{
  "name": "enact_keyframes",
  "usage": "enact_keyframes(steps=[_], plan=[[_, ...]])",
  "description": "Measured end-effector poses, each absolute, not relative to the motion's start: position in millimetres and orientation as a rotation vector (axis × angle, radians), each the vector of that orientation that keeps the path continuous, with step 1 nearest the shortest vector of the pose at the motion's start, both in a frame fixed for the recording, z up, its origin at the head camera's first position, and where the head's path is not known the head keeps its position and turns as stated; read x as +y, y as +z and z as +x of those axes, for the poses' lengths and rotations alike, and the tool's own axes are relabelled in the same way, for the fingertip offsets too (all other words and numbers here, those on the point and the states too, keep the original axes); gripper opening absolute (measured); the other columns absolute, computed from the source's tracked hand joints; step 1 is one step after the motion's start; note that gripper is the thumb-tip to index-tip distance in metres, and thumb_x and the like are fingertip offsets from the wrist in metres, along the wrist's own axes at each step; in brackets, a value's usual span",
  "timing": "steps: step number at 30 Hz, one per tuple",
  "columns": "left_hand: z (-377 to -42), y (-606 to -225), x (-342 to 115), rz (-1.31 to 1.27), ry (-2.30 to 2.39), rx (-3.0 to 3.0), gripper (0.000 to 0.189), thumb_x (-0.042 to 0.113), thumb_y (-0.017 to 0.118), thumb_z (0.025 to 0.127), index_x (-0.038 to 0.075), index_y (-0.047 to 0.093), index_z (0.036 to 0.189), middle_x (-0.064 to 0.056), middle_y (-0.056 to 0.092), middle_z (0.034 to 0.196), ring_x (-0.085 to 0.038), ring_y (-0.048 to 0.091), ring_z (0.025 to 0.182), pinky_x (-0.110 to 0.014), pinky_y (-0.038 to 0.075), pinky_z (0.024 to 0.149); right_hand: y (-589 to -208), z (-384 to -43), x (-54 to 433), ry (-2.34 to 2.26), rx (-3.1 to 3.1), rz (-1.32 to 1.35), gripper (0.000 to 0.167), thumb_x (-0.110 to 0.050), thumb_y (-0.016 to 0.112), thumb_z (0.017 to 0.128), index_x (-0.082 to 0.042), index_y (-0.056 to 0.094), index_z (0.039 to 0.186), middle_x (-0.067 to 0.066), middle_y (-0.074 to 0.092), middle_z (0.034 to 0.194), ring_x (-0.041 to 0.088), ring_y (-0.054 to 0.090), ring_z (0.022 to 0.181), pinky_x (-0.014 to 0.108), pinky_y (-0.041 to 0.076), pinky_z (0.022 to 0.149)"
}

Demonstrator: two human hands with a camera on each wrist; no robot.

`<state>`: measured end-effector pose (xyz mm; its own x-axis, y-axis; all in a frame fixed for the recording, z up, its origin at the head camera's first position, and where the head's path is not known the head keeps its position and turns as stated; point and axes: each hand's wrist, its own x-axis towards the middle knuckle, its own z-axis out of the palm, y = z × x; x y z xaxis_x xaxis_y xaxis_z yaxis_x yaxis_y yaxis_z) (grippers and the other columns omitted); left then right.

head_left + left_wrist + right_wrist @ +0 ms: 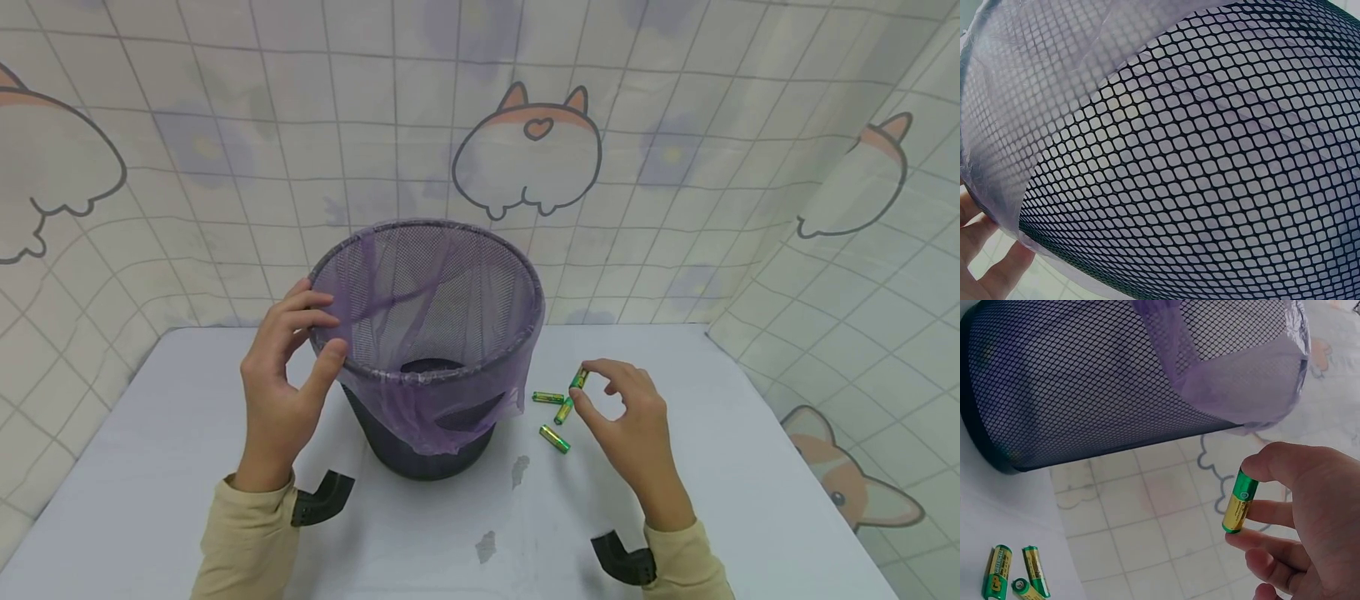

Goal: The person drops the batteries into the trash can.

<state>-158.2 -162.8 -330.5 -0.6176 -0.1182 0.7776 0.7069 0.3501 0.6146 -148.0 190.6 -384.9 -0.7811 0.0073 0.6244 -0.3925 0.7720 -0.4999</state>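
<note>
A black mesh wastebasket (pixel 423 463) stands on the table, lined with a thin purple plastic bag (pixel 420 421) folded over its rim. My left hand (pixel 281 400) holds the left side of that rim, its fingers and thumb over the edge; the left wrist view shows the fingers (pixel 1007 269) beside the mesh (pixel 1210 162). To the right of the basket, my right hand (pixel 637 425) pinches a green and yellow battery (pixel 1240 501) between thumb and fingertips, raised above the table. Three similar batteries lie below it: one (pixel 547 397), another (pixel 564 411) and a nearer one (pixel 554 438).
The white tabletop (pixel 750 467) bears two grey patches (pixel 486 547) in front of the basket. Behind and to the right hangs a gridded curtain (pixel 660 250) with cartoon animals. A black strap piece (pixel 324 498) sits on each wrist.
</note>
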Motion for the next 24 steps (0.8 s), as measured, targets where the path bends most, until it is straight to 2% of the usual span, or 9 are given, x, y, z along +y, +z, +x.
enact_keyframes(steps=[24], plan=[[-159, -330, -162, -0.532, -1.352, -1.833, 0.02, 0.002, 0.065, 0.082, -0.005, 0.064, 0.101, -0.015, 0.062, 0.123, -0.028, 0.043, 0.138, -0.021, 0.046, 0.103, -365, -140, 187, 0.847, -2.224, 0.372, 0.034, -0.012, 0.076, 0.078, -0.01, 0.069, 0.111, 0.007, 0.07, 0.11, 0.016, 0.052, 0.084, 0.025, 0.037, 0.067]])
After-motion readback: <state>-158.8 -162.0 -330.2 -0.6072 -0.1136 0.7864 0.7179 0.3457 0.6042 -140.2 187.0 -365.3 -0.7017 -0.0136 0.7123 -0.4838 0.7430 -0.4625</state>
